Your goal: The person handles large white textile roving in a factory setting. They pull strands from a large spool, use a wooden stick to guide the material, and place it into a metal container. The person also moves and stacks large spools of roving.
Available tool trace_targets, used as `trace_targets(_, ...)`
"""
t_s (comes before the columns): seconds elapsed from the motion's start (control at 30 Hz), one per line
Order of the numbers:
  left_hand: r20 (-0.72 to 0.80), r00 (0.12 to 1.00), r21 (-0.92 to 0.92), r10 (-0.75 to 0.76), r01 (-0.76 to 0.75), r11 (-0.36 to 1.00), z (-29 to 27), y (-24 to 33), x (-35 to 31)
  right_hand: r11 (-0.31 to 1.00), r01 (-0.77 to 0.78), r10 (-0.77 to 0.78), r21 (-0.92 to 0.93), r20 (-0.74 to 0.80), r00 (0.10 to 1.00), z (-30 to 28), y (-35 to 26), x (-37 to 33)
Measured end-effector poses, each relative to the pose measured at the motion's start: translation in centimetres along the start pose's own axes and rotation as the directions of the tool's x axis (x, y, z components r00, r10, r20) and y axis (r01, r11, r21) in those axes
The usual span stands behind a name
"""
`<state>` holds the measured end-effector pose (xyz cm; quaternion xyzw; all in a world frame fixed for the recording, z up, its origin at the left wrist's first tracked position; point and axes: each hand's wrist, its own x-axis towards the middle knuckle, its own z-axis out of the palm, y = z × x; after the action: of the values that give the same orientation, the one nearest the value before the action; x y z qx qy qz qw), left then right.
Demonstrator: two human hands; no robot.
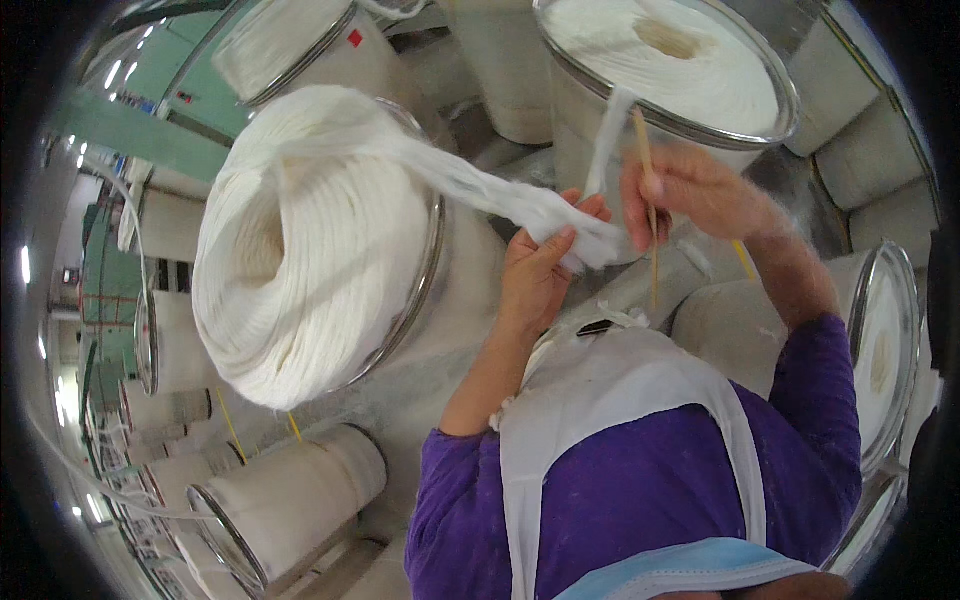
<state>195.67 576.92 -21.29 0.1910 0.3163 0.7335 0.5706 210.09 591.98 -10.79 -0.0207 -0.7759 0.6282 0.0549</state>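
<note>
My left hand (535, 275) is closed around a thick, loose white fibre sliver (475, 185), its frayed end spreading past the fingers. The sliver runs back to a big coiled mass of sliver (310, 240) bulging from a can at left. In my right hand (690, 195), slightly smeared by motion, is a thin wooden stick (643, 140), held nearly upright. A second, narrower sliver strand (608, 135) hangs over the rim of the can at upper right and drops between my hands. Its lower end is hidden near the left fingers.
At upper right stands a can (745, 120) with a metal rim, full of coiled sliver. More pale cans (300, 500) stand at lower left, and others (880, 330) crowd the right side. Another full can (330, 65) is at the top left.
</note>
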Motion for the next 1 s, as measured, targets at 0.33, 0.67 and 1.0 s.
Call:
trace_targets(0.33,0.224,0.959,0.035,-0.172,0.169,0.985,1.3,-0.5,-1.3,0.988,-0.065,0.069,-0.138,0.024,0.997,2.7,-1.0,7.5)
trace_targets(0.67,0.035,0.996,0.274,-0.085,0.072,0.959,-0.2,-1.1,-1.7,0.971,0.094,-0.067,-0.221,0.123,0.99,1.8,-0.5,8.8)
trace_targets(1.0,0.035,0.998,0.352,0.047,-0.056,0.934,-0.3,-1.5,-1.2,0.958,0.151,-0.127,-0.245,0.108,0.986,1.1,-2.5,7.4)
